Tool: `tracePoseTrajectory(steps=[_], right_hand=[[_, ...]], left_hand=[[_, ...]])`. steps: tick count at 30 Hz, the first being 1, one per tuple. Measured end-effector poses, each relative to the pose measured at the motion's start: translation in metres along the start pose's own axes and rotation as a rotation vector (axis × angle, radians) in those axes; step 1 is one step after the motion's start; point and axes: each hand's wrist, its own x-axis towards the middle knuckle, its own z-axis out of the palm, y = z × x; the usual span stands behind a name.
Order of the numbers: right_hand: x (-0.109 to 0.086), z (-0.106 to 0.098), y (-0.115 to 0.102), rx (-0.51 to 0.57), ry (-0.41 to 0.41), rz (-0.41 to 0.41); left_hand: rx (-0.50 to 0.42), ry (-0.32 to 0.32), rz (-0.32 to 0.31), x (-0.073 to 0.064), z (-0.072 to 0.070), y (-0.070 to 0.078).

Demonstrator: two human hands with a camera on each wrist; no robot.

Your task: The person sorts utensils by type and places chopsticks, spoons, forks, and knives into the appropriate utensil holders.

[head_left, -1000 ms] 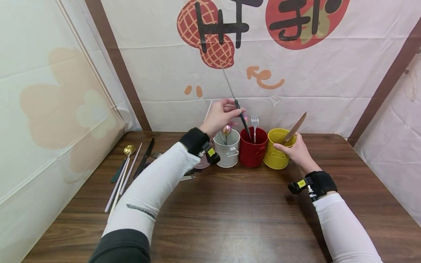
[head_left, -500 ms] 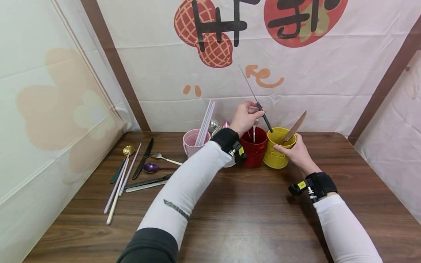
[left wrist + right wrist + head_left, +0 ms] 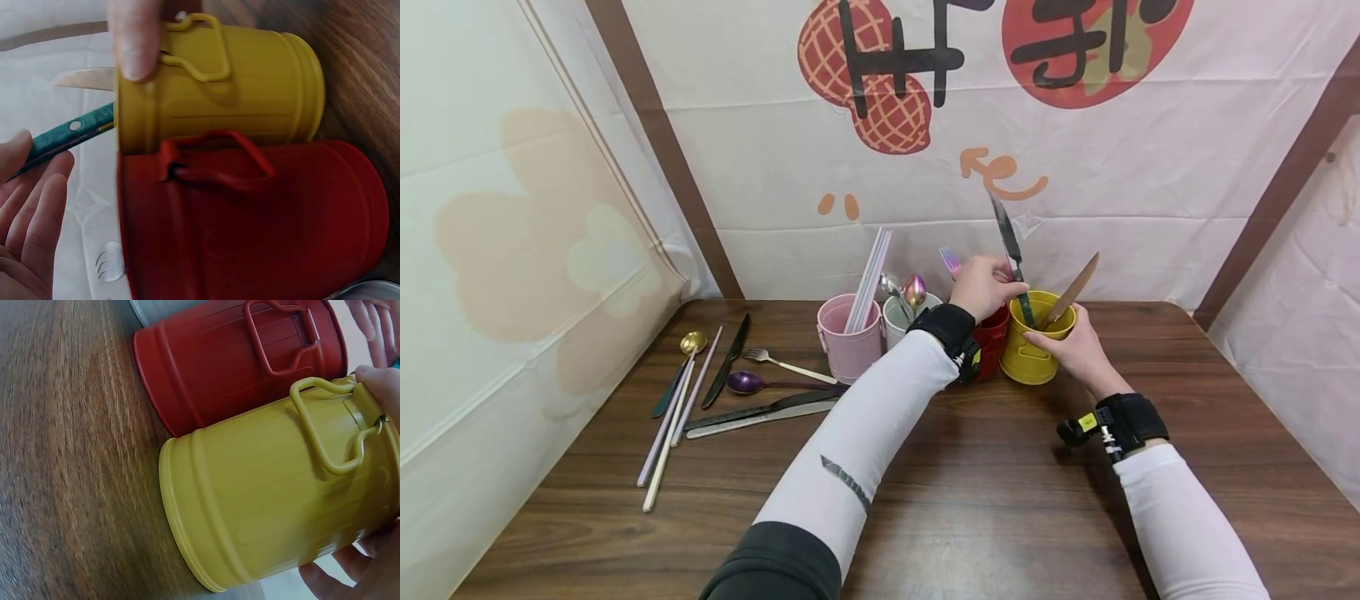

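Observation:
My left hand (image 3: 985, 287) pinches a table knife (image 3: 1009, 237) with a dark green handle, blade up. In the left wrist view the handle (image 3: 75, 131) dips past the rim of the yellow bucket (image 3: 250, 87). My right hand (image 3: 1081, 346) grips that yellow bucket (image 3: 1028, 362) by its right side, thumb at the rim. Another knife (image 3: 1072, 290), copper-coloured, leans in the same bucket, blade up. Directly left of it stands the red bucket (image 3: 992, 346), partly behind my left hand and wrist. A fork (image 3: 950, 260) with purplish tines shows behind the left hand.
A pink bucket (image 3: 852, 354) holds chopsticks (image 3: 868, 279); a white bucket (image 3: 895, 321) holds spoons (image 3: 914, 290). On the left of the table lie loose chopsticks (image 3: 666, 433), a gold spoon (image 3: 693, 342), a purple spoon (image 3: 746, 382), a fork (image 3: 775, 361) and several knives (image 3: 730, 362).
The left hand has carried the knife rightward from above the red bucket and lowered its handle end into the yellow bucket. My right hand has stayed on the yellow bucket.

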Motion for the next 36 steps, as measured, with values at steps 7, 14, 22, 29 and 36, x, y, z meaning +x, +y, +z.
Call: tracePoseTrajectory(steps=[7, 14, 22, 29, 36], right_hand=[[0.0, 0.0, 0.001, -0.003, 0.003, -0.023], [0.001, 0.0, 0.002, -0.017, 0.006, -0.028], [0.002, 0.0, 0.002, -0.014, 0.001, -0.023], [0.002, 0.0, 0.001, -0.01, 0.0, -0.018], [0.0, 0.0, 0.001, -0.006, -0.005, -0.005]], left_hand=[[0.251, -0.056, 0.043, 0.001, 0.003, -0.003], [0.291, -0.111, -0.007, 0.0, 0.007, -0.006], [0.357, -0.103, -0.004, 0.003, 0.008, -0.009], [0.265, -0.107, 0.002, -0.001, -0.008, -0.009], [0.242, -0.142, 0.071, -0.009, -0.033, -0.003]])
